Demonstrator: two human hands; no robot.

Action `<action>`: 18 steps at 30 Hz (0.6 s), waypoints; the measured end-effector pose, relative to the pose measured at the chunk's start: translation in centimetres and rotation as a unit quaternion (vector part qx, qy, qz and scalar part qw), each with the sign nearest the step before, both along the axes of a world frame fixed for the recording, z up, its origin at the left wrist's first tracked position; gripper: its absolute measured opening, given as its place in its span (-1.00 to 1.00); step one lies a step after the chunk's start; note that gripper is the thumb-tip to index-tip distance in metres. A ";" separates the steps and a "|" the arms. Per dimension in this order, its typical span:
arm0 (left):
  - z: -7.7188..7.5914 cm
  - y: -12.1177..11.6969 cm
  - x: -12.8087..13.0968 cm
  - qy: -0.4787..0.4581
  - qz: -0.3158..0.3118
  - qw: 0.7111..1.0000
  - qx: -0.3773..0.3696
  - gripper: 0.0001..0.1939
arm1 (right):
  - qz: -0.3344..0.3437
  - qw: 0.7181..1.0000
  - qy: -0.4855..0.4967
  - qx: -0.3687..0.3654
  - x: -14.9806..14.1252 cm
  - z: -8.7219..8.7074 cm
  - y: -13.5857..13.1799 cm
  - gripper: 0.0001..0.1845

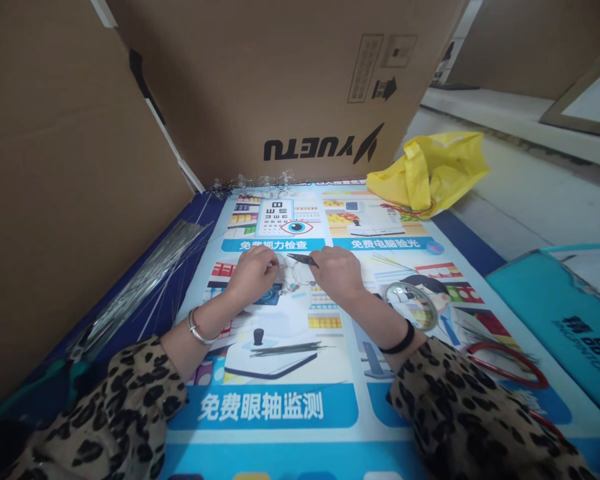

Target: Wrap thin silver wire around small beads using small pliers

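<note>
My left hand (pixel 254 272) is closed in a pinch on a thin silvery wire piece (pixel 294 285), whose curled loops carry tiny beads and hang toward the printed sheet. Most of what lies between these fingertips is hidden. In my right hand (pixel 339 272) is a pair of dark-jawed pliers (pixel 301 259); the jaws point left toward my left fingers, and the grips are covered by my palm. Below both hands, a small bundle of straight dark wires (pixel 285 349) rests on the sheet. Right of my right wrist sits a round clear dish or coil (pixel 411 305).
A cardboard box (pixel 290 87) walls off the back and left. Silver wires (pixel 150 267) and green-handled pliers (pixel 76 367) lie at left. Clear wire ornaments (pixel 260 182) line the back. At right are a yellow bag (pixel 430 173), a red-handled tool (pixel 510 363) and a teal bag (pixel 555 313).
</note>
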State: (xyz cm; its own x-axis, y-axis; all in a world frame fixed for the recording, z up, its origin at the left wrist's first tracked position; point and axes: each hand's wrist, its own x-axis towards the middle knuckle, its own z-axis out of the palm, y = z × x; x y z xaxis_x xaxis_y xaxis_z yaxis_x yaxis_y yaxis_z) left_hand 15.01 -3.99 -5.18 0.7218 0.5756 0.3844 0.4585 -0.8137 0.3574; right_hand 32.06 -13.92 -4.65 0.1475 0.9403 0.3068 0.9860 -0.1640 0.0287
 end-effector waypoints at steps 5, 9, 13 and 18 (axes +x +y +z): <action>0.4 -0.3 0.0 0.014 0.013 1.000 0.006 -0.92 | 0.000 1.000 0.007 -0.005 0.0 0.0 0.0 -0.75; 0.5 -0.5 -0.1 -0.013 0.014 1.000 0.010 -0.91 | 0.003 1.000 0.008 0.004 0.0 -0.1 0.0 -0.73; 0.2 -0.4 -0.2 -0.074 -0.024 0.997 0.013 -0.87 | 0.008 1.000 0.009 0.007 0.0 -0.2 0.0 -0.73; 0.1 -0.4 0.0 -0.128 -0.068 0.989 -0.012 -0.93 | 0.016 1.000 0.016 0.013 -0.1 -0.4 0.1 -0.71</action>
